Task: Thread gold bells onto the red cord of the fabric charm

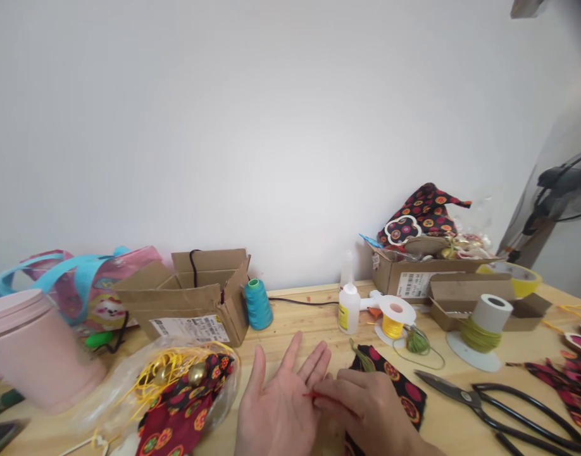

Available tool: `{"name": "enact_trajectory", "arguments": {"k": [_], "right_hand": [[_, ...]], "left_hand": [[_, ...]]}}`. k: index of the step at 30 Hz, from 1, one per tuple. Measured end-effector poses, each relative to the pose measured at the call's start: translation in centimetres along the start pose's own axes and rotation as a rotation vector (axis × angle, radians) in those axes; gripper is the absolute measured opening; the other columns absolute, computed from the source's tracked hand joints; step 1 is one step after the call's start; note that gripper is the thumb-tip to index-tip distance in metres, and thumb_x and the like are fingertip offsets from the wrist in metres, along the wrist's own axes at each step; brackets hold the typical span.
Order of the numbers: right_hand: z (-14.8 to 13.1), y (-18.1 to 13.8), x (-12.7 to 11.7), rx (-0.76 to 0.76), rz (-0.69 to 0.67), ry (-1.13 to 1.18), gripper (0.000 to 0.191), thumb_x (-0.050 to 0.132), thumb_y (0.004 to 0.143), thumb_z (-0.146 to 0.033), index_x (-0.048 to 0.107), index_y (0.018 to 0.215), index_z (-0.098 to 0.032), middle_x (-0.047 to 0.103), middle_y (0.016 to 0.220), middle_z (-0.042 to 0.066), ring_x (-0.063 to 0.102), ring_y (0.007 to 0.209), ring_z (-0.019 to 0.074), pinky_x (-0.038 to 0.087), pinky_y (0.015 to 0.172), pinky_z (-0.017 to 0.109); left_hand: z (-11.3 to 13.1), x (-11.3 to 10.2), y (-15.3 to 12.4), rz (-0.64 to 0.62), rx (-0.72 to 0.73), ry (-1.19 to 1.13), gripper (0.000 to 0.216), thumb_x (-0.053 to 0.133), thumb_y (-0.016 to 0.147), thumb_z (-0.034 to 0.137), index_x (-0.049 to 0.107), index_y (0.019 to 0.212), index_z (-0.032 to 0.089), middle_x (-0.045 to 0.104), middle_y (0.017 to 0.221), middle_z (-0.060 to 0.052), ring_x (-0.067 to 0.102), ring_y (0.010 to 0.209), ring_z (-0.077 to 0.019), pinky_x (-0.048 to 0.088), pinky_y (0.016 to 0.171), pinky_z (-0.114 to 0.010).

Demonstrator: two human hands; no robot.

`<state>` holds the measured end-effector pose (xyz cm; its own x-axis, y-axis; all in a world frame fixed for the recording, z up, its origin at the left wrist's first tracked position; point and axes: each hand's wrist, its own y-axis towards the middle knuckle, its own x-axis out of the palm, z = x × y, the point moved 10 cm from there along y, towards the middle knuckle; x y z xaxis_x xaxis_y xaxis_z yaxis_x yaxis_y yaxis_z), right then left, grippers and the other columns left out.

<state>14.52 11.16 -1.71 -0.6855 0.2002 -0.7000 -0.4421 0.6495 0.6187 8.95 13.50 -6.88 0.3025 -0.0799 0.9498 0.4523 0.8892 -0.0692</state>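
Your right hand (352,402) hid part of the dark cloth (411,386) beneath it, and the red thing (311,394) pinched in its fingers was too small to identify. The bottom edge cropped your left hand (288,405), the lower handle of the scissors (478,410) and the red cloth (169,418). To your left, the frame's side cut off a pink bucket (38,354) and a dark slab (3,436); to your right, a black stand (549,193). Fine print on the carton labels (190,329) was unreadable, and a front wall concealed the left carton's (186,308) floor.
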Motion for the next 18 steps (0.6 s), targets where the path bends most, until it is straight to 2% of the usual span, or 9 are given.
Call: {"name": "enact_trajectory", "arguments": {"k": [6,8,14,18], "right_hand": [[-0.9,-0.2,0.3,-0.107,-0.009,-0.101,0.021,0.041,0.083,-0.023,0.061,0.077,-0.019,0.058,0.054,-0.001,0.048,0.041,0.0100,0.027,0.038,0.021],[-1.0,-0.1,0.2,-0.118,-0.007,-0.062,0.019,0.043,0.083,-0.022,0.061,0.078,-0.019,0.060,0.056,-0.001,0.050,0.044,0.0099,0.029,0.040,0.020],[0.4,0.4,0.3,0.037,-0.048,0.203,0.010,0.054,0.077,-0.019,0.062,0.082,-0.022,0.064,0.066,-0.003,0.056,0.054,0.0082,0.038,0.051,0.014],[-0.1,0.2,0.7,-0.030,-0.094,0.207,0.012,0.052,0.078,-0.019,0.061,0.084,-0.023,0.067,0.075,-0.003,0.059,0.062,0.0092,0.039,0.055,0.015]], "left_hand": [[-0.1,-0.1,0.2,-0.032,-0.050,-0.005,0.084,0.039,0.071,0.055,-0.012,0.129,0.022,0.028,0.131,-0.023,0.029,0.119,-0.0319,0.025,0.091,-0.043],[-0.1,0.0,0.2,-0.043,-0.062,0.002,0.085,0.038,0.071,0.056,-0.015,0.129,0.022,0.025,0.133,-0.023,0.029,0.118,-0.0336,0.023,0.092,-0.044],[0.0,0.2,0.1,-0.063,-0.055,0.012,0.081,0.035,0.073,0.054,-0.012,0.130,0.019,0.026,0.132,-0.025,0.030,0.118,-0.0332,0.021,0.093,-0.042],[-0.3,0.4,0.0,-0.112,-0.092,0.027,0.079,0.031,0.074,0.054,-0.013,0.129,0.019,0.024,0.133,-0.025,0.028,0.119,-0.0331,0.018,0.094,-0.043]]}}
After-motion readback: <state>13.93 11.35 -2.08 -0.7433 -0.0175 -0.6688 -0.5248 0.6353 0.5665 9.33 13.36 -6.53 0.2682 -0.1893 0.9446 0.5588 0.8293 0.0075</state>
